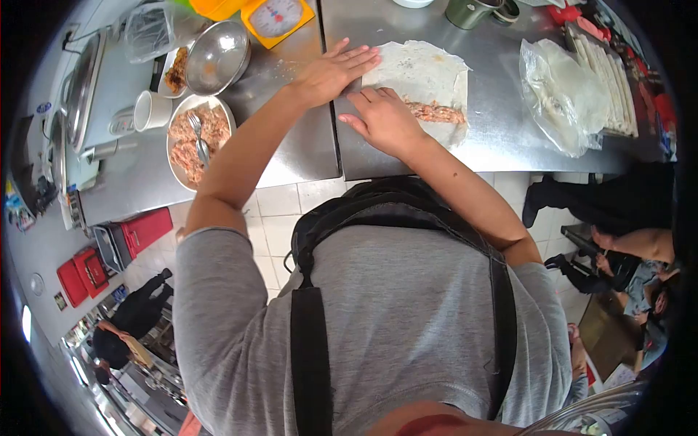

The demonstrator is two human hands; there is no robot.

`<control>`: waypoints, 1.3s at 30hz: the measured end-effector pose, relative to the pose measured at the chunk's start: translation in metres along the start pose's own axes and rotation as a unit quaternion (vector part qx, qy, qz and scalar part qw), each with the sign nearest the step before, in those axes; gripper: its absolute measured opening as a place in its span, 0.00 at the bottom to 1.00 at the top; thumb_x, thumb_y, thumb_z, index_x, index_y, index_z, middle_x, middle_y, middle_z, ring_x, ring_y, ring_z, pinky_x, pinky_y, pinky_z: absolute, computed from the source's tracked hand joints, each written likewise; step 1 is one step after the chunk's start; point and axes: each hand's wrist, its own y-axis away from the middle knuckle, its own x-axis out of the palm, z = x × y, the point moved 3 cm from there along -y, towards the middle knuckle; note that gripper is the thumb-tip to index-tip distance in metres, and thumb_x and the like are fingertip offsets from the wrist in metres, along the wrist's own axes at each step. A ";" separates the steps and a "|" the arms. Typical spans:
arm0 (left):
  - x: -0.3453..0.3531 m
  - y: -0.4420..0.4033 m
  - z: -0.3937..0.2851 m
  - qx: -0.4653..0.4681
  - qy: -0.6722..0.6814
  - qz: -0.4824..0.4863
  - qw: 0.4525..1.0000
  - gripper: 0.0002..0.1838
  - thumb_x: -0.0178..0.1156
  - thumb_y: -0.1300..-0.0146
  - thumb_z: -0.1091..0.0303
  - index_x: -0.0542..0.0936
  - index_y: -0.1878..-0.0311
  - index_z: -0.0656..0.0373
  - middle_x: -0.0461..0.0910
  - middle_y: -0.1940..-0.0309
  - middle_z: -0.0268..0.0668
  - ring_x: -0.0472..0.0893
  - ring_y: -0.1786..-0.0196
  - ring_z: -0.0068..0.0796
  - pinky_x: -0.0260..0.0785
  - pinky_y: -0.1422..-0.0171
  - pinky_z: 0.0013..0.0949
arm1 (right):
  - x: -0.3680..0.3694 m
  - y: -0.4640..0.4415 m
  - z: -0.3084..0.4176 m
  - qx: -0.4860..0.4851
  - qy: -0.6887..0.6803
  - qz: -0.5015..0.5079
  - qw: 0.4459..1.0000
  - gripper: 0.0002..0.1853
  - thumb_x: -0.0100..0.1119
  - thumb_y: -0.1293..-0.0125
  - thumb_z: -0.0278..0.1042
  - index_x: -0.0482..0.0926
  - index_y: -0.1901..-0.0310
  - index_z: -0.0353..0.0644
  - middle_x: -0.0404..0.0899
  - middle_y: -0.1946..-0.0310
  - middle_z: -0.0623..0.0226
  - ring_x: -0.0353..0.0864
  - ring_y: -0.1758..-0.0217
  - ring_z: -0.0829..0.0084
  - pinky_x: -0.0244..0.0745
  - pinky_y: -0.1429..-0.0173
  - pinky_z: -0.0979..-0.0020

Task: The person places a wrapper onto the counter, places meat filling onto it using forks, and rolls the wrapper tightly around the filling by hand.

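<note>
A thin, pale square wrapper sheet (422,64) lies flat on the metal table. Along its near part runs a strip of raw minced filling (440,112). My left hand (334,73) rests at the sheet's left edge, with its fingers stretched out and the tips on the sheet. Nearer to me, my right hand (389,122) covers the lower left of the sheet and the left end of the filling. Its thumb stands apart from the slightly bent fingers, and nothing shows in its grasp.
Left are an oval bowl of minced filling (179,138) with a fork and spoon, a white cup (151,110), a steel bowl (218,58) and a yellow scale (294,33). Right lie a plastic bag (556,94) and stacked wrappers (611,91). Other people appear at both sides.
</note>
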 end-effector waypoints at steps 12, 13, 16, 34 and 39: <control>-0.005 -0.011 -0.005 0.007 -0.066 -0.001 0.998 0.36 0.51 0.30 0.69 0.60 0.18 0.51 0.58 0.17 0.34 0.57 0.16 0.31 0.41 0.10 0.49 | -0.017 -0.001 -0.005 0.057 -0.124 0.011 0.991 0.19 0.60 0.27 0.48 0.83 0.51 0.38 0.83 0.52 0.50 0.82 0.47 0.49 0.74 0.36 0.52; -0.003 -0.013 -0.005 0.013 -0.061 -0.005 0.998 0.36 0.51 0.30 0.70 0.59 0.18 0.51 0.58 0.17 0.33 0.57 0.16 0.31 0.42 0.10 0.49 | -0.025 0.000 -0.008 0.079 -0.167 0.021 0.983 0.18 0.61 0.28 0.47 0.83 0.50 0.38 0.83 0.51 0.50 0.82 0.47 0.49 0.73 0.36 0.52; -0.002 0.001 -0.014 0.043 -0.020 0.033 0.998 0.39 0.52 0.30 0.73 0.55 0.17 0.50 0.54 0.16 0.33 0.55 0.15 0.32 0.42 0.10 0.49 | -0.055 0.019 -0.030 0.017 -0.106 -0.136 0.985 0.17 0.62 0.27 0.43 0.83 0.47 0.39 0.83 0.50 0.52 0.80 0.42 0.48 0.73 0.33 0.52; 0.010 -0.133 -0.028 0.107 -0.117 0.024 0.987 0.31 0.41 0.23 0.69 0.58 0.18 0.50 0.55 0.16 0.34 0.58 0.16 0.31 0.46 0.11 0.45 | -0.067 0.060 -0.161 0.124 0.162 0.002 0.979 0.30 0.44 0.20 0.59 0.71 0.25 0.56 0.63 0.20 0.79 0.47 0.13 0.58 0.39 0.15 0.39; -0.003 -0.081 -0.026 0.110 -0.046 0.054 0.991 0.36 0.45 0.31 0.79 0.59 0.19 0.51 0.58 0.18 0.38 0.59 0.17 0.36 0.46 0.11 0.49 | -0.077 0.073 -0.164 0.098 0.163 0.033 0.981 0.30 0.42 0.20 0.60 0.72 0.26 0.56 0.64 0.21 0.79 0.47 0.13 0.59 0.38 0.14 0.39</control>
